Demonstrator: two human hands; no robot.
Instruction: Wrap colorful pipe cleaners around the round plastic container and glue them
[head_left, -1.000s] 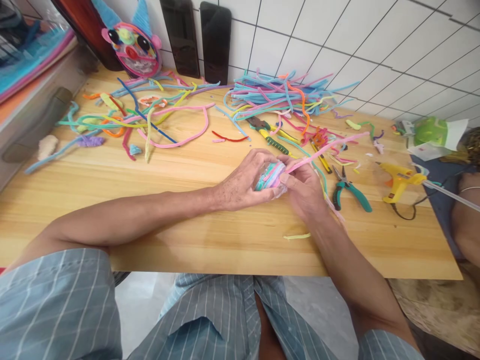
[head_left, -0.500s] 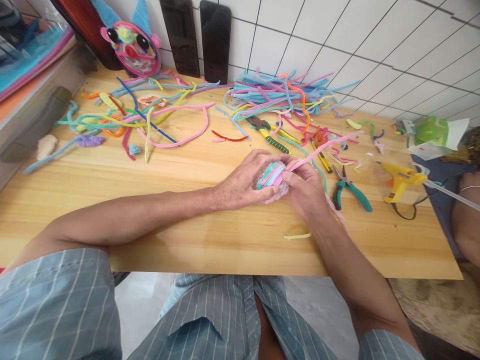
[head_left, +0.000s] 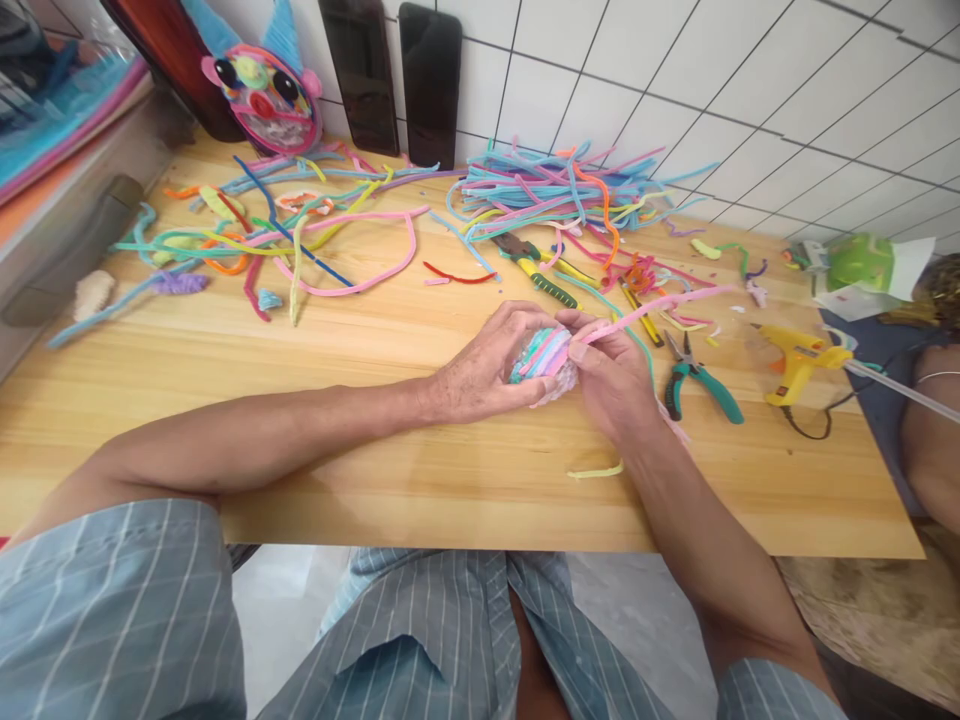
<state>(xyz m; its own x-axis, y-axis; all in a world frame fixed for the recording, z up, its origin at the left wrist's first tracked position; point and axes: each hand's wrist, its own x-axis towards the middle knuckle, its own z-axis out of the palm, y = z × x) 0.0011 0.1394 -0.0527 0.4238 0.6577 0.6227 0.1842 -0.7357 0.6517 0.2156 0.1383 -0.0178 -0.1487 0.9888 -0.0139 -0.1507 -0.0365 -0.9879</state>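
Note:
Above the table I hold a rounded bundle of wound pipe cleaners [head_left: 546, 358], in teal, pink, lilac and white. My left hand [head_left: 491, 365] wraps round its left side, thumb along the lower edge. My right hand [head_left: 611, 375] pinches a pink pipe cleaner [head_left: 652, 307] against the bundle's right side. The free end of that strand points up and right. A teal strand and a pale pink one hang by my right hand. Part of the bundle is hidden behind the fingers.
Loose pipe cleaners [head_left: 540, 190] lie heaped along the wall. Green-handled pliers [head_left: 701, 385], yellow-handled pliers [head_left: 544, 280] and a yellow glue gun [head_left: 802, 362] lie on the table [head_left: 360, 480]. A decorated face figure [head_left: 270, 100] and two dark phones [head_left: 430, 85] stand at the back. Another person's arm shows far right.
The free end of the pink pipe cleaner has swung slightly down and to the right. Both hands keep nearly the same place on the bundle.

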